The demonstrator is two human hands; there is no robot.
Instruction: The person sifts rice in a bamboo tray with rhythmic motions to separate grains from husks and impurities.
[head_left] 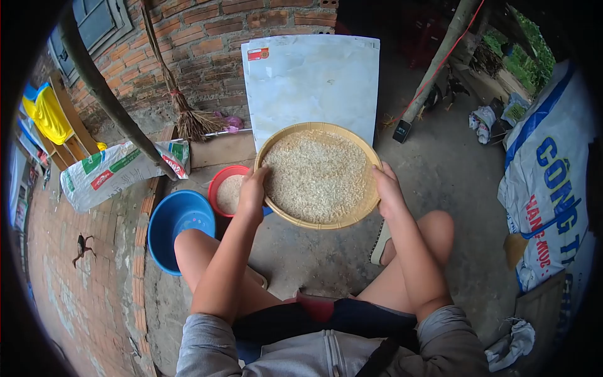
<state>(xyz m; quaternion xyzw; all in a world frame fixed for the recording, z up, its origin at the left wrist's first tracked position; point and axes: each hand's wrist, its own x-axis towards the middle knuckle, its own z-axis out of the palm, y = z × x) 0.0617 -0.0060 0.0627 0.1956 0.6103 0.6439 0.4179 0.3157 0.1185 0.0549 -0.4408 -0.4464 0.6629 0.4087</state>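
Observation:
A round woven tray (301, 222) is held up in front of me, above the floor and over my knees. Pale grains (317, 173) cover most of its inside, thinner toward the lower right. My left hand (252, 191) grips the tray's left rim, and my right hand (387, 188) grips the right rim, thumbs on top; the fingers beneath are hidden. Just left of the tray, a red basin (213, 186) holds more pale grains. Beside it sits a larger blue basin (164, 234) with a few light specks inside, partly covered by my knee.
A white board (311, 81) leans against the brick wall (207, 50). A straw broom (188, 119) and a printed sack (119, 173) are at the left. Wooden poles (433, 69) rise on both sides. Large printed sacks (546, 182) stand at the right.

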